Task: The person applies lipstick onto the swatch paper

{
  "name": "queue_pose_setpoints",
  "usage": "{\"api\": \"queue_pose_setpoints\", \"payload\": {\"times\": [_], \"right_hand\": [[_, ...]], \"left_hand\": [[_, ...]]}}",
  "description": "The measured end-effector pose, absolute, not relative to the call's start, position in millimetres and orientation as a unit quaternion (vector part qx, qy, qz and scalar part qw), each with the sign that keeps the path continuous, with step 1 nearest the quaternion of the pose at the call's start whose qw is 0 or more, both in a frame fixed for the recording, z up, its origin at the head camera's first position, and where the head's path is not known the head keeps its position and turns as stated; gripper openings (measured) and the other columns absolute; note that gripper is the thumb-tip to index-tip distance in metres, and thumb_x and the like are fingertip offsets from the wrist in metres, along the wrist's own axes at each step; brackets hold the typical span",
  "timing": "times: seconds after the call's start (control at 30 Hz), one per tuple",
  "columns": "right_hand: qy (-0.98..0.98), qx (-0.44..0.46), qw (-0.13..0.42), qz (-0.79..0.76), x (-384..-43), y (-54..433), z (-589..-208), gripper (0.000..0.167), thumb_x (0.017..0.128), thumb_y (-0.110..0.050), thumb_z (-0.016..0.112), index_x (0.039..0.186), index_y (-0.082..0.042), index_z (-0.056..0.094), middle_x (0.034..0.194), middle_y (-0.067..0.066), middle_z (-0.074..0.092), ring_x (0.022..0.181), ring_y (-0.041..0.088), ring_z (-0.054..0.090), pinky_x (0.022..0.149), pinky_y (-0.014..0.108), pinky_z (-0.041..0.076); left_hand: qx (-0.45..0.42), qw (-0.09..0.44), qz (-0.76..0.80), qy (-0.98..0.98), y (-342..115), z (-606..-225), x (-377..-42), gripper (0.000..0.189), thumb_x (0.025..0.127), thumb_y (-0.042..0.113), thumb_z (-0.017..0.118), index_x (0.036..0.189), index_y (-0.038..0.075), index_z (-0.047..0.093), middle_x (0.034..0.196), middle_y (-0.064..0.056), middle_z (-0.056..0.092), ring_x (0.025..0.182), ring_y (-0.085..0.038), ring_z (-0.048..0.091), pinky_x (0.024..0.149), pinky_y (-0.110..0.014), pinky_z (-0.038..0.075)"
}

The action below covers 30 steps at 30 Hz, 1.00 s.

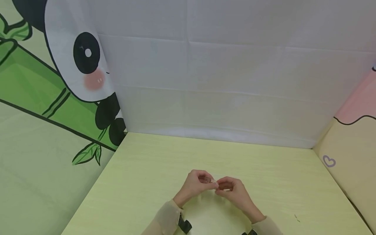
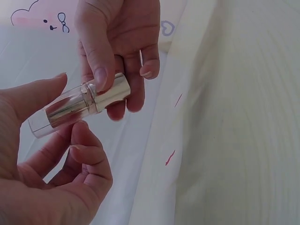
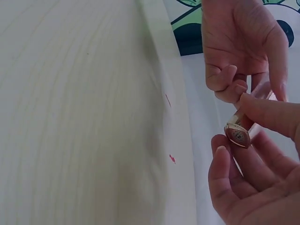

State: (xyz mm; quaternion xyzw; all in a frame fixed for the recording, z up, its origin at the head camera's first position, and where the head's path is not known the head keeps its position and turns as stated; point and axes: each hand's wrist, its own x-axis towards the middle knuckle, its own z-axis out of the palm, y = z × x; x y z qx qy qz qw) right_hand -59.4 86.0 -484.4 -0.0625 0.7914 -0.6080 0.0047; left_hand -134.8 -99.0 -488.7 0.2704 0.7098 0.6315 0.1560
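A lipstick tube [image 2: 70, 108] with a clear cap and a shiny gold base is held between both hands over the table. My left hand [image 1: 200, 182] pinches the clear cap between thumb and fingers. On the gold base, the thumb and fingers of my right hand [image 1: 236, 193] close from the other side. In the left wrist view the cap still surrounds the gold inner part, and a narrow ring shows at the joint. The right wrist view shows the round end of the base [image 3: 238, 135], with a small label on it, facing the camera.
The pale yellow table [image 1: 152, 160] stretches out around the hands. Behind it hangs a creased white cloth [image 1: 223, 81]. A panda print [image 1: 85, 65] covers the left side, and a cream and pink panel [image 1: 349, 140] stands on the right. Dark wrist straps [image 1: 184, 224] show at the sleeves.
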Motion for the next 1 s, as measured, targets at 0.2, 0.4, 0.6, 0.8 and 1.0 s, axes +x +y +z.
{"api": "queue_pose_setpoints", "payload": {"times": [0.2, 0.4, 0.6, 0.8, 1.0], "right_hand": [[0.807, -0.054, 0.004, -0.588, -59.6, 82.8, -494.5, 0.023, 0.082, -0.003, 0.074, 0.103, 0.000, 0.066, 0.096, 0.009, 0.070, 0.090, 0.024, 0.066, 0.069, 0.029, 0.054], [0.847, -0.045, -0.027, -0.528, -58.3, 82.6, -500.7, 0.024, 0.078, -0.015, 0.081, 0.095, -0.007, 0.066, 0.092, 0.001, 0.069, 0.088, 0.019, 0.065, 0.067, 0.028, 0.052], [0.877, -0.039, -0.036, -0.478, -58.4, 83.9, -507.5, 0.023, 0.073, -0.012, 0.083, 0.087, -0.012, 0.064, 0.085, -0.005, 0.066, 0.081, 0.015, 0.062, 0.065, 0.026, 0.050], [0.890, -0.052, -0.038, -0.451, -56.4, 82.7, -510.7, 0.023, 0.072, -0.005, 0.081, 0.083, -0.014, 0.064, 0.077, -0.008, 0.064, 0.072, 0.007, 0.060, 0.062, 0.024, 0.050], [0.895, -0.053, -0.025, -0.443, -52.7, 80.8, -507.9, 0.025, 0.068, -0.008, 0.085, 0.080, -0.014, 0.063, 0.073, -0.009, 0.061, 0.068, 0.008, 0.058, 0.060, 0.024, 0.049]], "left_hand": [[0.295, 0.147, 0.632, 0.702, -93.9, -490.5, -132.1, 0.017, 0.073, 0.017, 0.085, 0.083, 0.009, 0.073, 0.075, 0.001, 0.069, 0.067, -0.017, 0.067, 0.062, -0.029, 0.053], [0.304, 0.136, 0.605, 0.723, -85.6, -494.0, -130.1, 0.021, 0.070, 0.015, 0.087, 0.086, 0.009, 0.075, 0.075, 0.006, 0.068, 0.064, -0.011, 0.064, 0.060, -0.027, 0.053], [0.296, 0.139, 0.586, 0.741, -81.8, -500.3, -126.1, 0.023, 0.066, 0.009, 0.088, 0.085, 0.008, 0.076, 0.074, 0.004, 0.068, 0.061, -0.011, 0.062, 0.057, -0.024, 0.050], [0.293, 0.148, 0.586, 0.741, -81.8, -506.2, -121.4, 0.020, 0.065, 0.010, 0.089, 0.080, 0.010, 0.075, 0.071, 0.007, 0.066, 0.060, -0.010, 0.062, 0.054, -0.023, 0.050], [0.299, 0.160, 0.586, 0.736, -81.0, -513.1, -117.8, 0.019, 0.066, 0.010, 0.088, 0.080, 0.010, 0.075, 0.070, 0.006, 0.067, 0.060, -0.011, 0.062, 0.054, -0.024, 0.050]]}}
